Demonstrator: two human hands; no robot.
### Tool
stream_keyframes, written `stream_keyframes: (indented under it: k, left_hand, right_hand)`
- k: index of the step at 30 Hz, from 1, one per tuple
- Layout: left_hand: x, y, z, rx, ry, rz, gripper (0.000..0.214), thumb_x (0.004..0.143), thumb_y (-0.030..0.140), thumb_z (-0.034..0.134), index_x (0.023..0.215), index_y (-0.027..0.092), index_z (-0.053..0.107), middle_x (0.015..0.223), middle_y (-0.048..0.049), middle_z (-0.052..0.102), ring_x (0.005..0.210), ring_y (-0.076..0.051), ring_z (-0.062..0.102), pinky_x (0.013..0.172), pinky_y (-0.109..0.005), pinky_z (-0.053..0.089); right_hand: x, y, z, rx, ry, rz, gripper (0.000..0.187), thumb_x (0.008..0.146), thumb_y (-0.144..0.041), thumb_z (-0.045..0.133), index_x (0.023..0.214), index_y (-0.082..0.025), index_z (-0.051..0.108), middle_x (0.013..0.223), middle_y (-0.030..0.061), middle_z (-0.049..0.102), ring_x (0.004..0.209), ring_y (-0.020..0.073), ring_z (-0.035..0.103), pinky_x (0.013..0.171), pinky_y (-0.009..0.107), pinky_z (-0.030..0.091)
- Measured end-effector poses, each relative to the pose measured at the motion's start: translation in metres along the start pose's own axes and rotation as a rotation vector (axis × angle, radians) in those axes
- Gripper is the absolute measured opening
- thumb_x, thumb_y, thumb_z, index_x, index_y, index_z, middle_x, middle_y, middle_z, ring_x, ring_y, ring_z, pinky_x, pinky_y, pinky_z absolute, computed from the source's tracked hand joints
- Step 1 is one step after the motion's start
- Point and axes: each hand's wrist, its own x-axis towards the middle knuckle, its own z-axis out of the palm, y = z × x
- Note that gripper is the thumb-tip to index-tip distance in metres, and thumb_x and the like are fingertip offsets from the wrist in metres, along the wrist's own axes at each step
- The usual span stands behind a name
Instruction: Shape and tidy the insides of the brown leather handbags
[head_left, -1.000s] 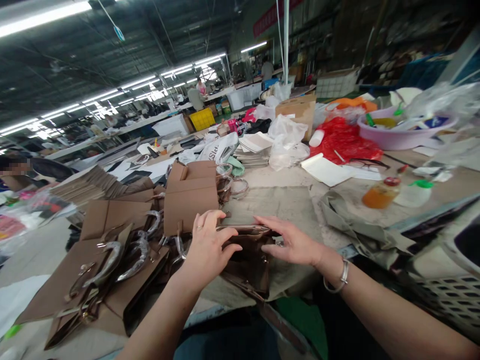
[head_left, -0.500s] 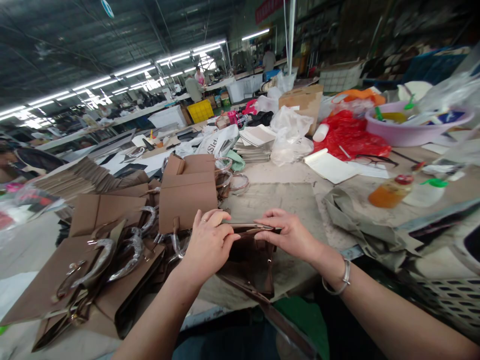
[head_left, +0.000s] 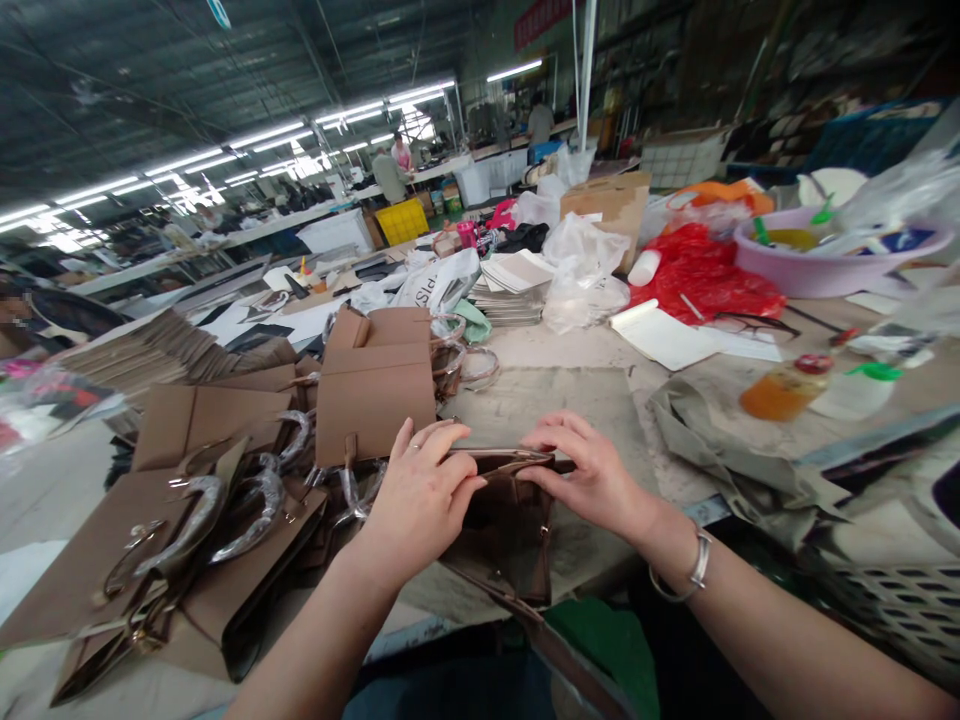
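A brown handbag (head_left: 510,540) stands at the near edge of the table, its mouth gaping toward me and its inside dark. My left hand (head_left: 427,490) pinches the left part of its far top edge between thumb and fingers. At the right end of that same edge, my right hand (head_left: 581,470) is closed on the rim, thumb toward me and fingers behind. The bag's near side hangs down over the table edge toward my lap. Much of the far panel is hidden behind the rim and my hands.
Several brown handbags (head_left: 375,390) with plastic-wrapped handles crowd the left. Stacked brown pieces (head_left: 150,350) lie behind them. To the right are a crumpled grey cloth (head_left: 720,440), a jar of orange liquid (head_left: 787,388), an open notebook (head_left: 667,335) and a purple basin (head_left: 832,265).
Both hands stay on the bag's rim, with the right hand shifted slightly to the right. The view has tilted a little; the other things stay where they were.
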Motion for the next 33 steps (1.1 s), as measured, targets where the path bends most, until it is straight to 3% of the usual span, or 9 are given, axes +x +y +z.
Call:
stream_keyframes:
  k: [5,12,21,26,33]
  left_hand:
    - [0.000,0.012,-0.003,-0.048,-0.009,0.068,0.012,0.088,0.028,0.053,0.086,0.021,0.063,0.102,-0.0027,0.065,0.098,-0.022,0.052,0.094,-0.043,0.036]
    - [0.001,0.023,0.002,-0.086,-0.105,0.019,0.012,0.091,0.026,0.048,0.087,0.022,0.059,0.081,-0.0006,0.066,0.082,-0.019,0.053,0.078,-0.037,0.035]
    - [0.002,0.023,0.006,-0.114,-0.088,-0.001,0.016,0.090,0.025,0.051,0.084,0.024,0.065,0.080,0.0012,0.070,0.076,-0.018,0.058,0.077,-0.036,0.034]
    - [0.000,0.023,0.005,-0.134,-0.081,-0.041,0.011,0.086,0.024,0.057,0.095,0.024,0.062,0.084,0.0001,0.069,0.080,-0.019,0.058,0.079,-0.037,0.036]
    - [-0.005,0.020,0.007,-0.103,-0.062,0.090,0.019,0.087,0.023,0.056,0.103,0.030,0.061,0.087,0.0023,0.068,0.082,-0.018,0.056,0.087,-0.040,0.033]
  right_hand:
    - [-0.004,-0.003,-0.004,-0.041,-0.084,-0.107,0.018,0.082,-0.013,0.062,0.097,-0.024,0.063,0.099,0.0046,0.052,0.089,0.0160,0.054,0.076,0.029,0.049]
    - [-0.009,-0.005,-0.007,-0.076,-0.111,-0.153,0.016,0.084,-0.011,0.055,0.094,-0.022,0.062,0.103,0.0061,0.051,0.093,0.0170,0.053,0.077,0.030,0.049]
    - [-0.010,-0.010,-0.008,-0.075,-0.137,-0.164,0.023,0.085,-0.012,0.055,0.103,-0.024,0.064,0.106,0.0075,0.054,0.097,0.0187,0.053,0.081,0.034,0.048]
    - [-0.006,-0.015,-0.010,-0.099,-0.170,-0.158,0.022,0.082,-0.013,0.057,0.102,-0.021,0.064,0.106,0.0085,0.055,0.097,0.0199,0.052,0.082,0.035,0.047]
    - [-0.003,-0.015,-0.010,-0.105,-0.181,-0.172,0.024,0.082,-0.013,0.057,0.104,-0.021,0.062,0.108,0.0084,0.054,0.098,0.0198,0.052,0.083,0.036,0.046]
